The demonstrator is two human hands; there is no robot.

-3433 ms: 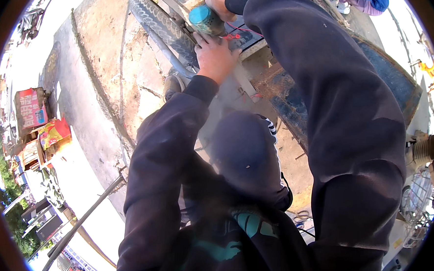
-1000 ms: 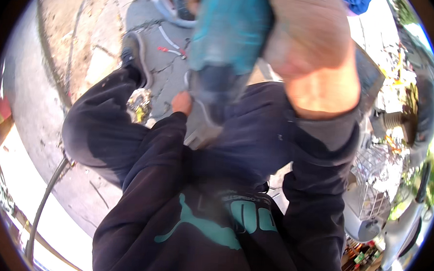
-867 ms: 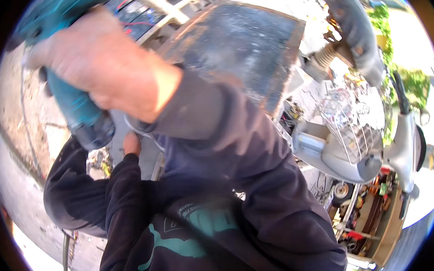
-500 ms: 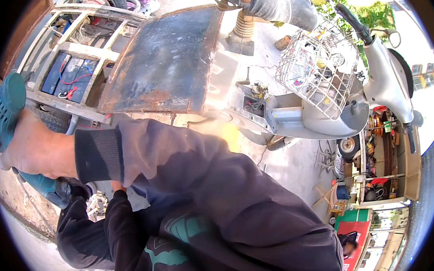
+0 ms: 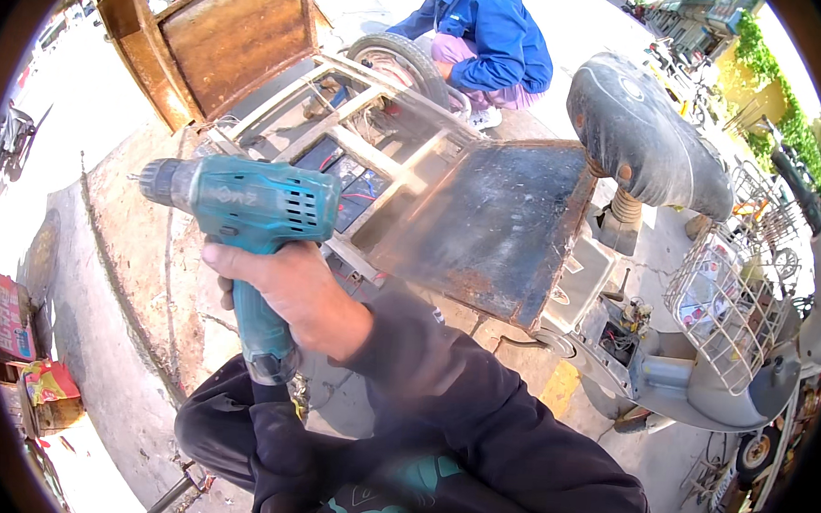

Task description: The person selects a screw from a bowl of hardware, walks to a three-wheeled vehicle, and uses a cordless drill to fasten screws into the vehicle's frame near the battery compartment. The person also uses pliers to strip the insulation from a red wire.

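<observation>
My right hand [image 5: 302,288] is wrapped round the grip of a teal cordless drill [image 5: 265,202], raised in front of me with its chuck toward the left. My left sleeve [image 5: 278,440] comes up to the foot of the drill, but the hand itself is hidden there. Beyond the drill stands a light metal cart frame [image 5: 379,153] with dark batteries [image 5: 352,174] and coloured wires in it. A scuffed dark panel [image 5: 495,233] lies over its right part, next to a worn black seat [image 5: 649,130].
A person in a blue jacket [image 5: 505,39] crouches by the cart's wheel [image 5: 404,61]. A rusty raised panel [image 5: 241,43] stands far left. At right are a white wire basket [image 5: 719,305] and grey scooter body [image 5: 669,377]. Cartons [image 5: 8,314] sit at the left edge.
My right hand has brought the drill up from the far left side, partly out of sight, to the middle left. The view has swung left, and the crouching person shows more fully.
</observation>
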